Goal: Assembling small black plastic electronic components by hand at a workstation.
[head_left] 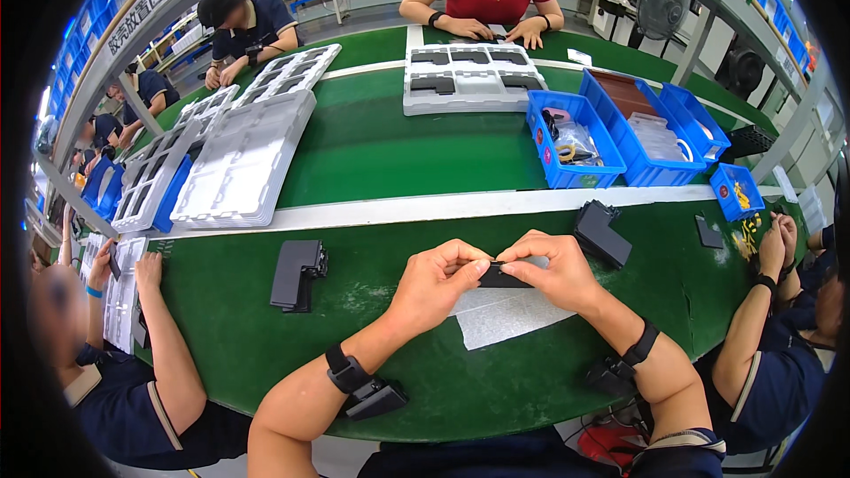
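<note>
My left hand (438,285) and my right hand (558,274) meet over the middle of the bench. Thumb and forefinger of each are pinched together on a small black part (498,263), mostly covered by the fingertips. Just beneath lies a flat black piece (506,280), partly hidden by my hands. It rests on a white foam sheet (509,319) spread on the green bench top. A black L-shaped part (297,274) stands to the left, and another black L-shaped part (604,235) lies beyond my right hand.
More black parts (376,399) lie by my left forearm and under my right wrist. White trays (248,159) are stacked at far left; another tray (465,101) stands at the back. Blue bins (575,175) sit at the right. Co-workers sit on both sides and across.
</note>
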`<state>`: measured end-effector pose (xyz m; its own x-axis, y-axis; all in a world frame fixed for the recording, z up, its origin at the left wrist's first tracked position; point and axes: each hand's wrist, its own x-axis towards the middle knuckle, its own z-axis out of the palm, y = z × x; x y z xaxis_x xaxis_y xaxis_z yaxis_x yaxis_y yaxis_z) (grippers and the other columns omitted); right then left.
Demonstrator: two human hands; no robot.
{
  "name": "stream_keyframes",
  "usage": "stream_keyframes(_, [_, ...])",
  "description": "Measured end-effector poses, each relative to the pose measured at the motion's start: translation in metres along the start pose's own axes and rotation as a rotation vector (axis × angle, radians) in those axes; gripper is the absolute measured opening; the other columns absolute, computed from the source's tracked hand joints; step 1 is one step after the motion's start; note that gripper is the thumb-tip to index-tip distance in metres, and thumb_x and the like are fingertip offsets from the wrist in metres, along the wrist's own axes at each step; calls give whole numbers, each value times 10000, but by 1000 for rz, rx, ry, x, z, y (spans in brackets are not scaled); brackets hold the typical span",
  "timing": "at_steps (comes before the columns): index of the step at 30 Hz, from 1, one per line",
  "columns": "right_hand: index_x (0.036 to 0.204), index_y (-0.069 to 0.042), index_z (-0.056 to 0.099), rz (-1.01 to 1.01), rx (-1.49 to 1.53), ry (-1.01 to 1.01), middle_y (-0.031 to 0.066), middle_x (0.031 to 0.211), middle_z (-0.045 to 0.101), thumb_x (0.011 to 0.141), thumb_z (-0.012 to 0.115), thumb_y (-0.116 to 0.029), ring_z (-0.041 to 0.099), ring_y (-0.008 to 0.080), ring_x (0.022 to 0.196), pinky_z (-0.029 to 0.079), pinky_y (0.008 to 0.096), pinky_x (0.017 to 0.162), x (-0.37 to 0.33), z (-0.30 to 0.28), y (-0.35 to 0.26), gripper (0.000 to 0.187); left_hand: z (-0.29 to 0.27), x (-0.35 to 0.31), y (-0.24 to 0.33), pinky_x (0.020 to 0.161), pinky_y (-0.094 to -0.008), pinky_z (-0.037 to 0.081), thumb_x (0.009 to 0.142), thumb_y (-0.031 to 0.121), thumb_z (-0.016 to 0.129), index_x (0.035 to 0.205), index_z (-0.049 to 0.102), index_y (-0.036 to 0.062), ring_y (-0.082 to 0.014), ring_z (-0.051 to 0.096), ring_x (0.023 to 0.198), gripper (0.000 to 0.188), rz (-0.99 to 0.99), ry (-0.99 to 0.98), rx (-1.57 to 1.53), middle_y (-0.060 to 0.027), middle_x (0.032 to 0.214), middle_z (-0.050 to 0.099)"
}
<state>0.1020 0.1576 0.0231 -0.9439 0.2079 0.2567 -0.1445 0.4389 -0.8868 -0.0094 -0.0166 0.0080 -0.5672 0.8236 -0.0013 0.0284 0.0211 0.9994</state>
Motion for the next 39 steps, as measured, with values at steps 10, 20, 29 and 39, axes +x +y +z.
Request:
stream_keyframes(10, [865,-10,697,-432,-561,256,74,759,671,731,712,-47,621,213,759,437,353,647,-4,22,5,139,7,-1,0,633,-212,500,869,118,671,923,641,0,-54,596,732,133,26,120,-26,-32,835,669])
stream_keyframes(20, [936,11,669,-493,-588,271,103,807,654,732,684,-18,608,238,773,448,347,659,-2,25,5,207,9,3,-3,658,-237,495,860,101,657,905,620,-10,-71,601,720,126,93,198,109,-44,800,669])
stream_keyframes(29, [850,-7,649,6,-216,203,112,835,663,776,685,-71,625,254,749,487,343,644,-2,20,-1,104,9,6,-11,761,-240,476,898,46,580,1055,512,-7,-80,588,857,179,60,72,-122,-64,947,630])
stream_keyframes(39, [800,-11,651,-129,-219,141,95,799,650,770,674,-44,606,256,765,485,347,666,-4,18,3,50,4,9,-20,760,-235,480,901,30,578,1049,526,-7,-71,591,859,161,120,27,-94,-54,940,636])
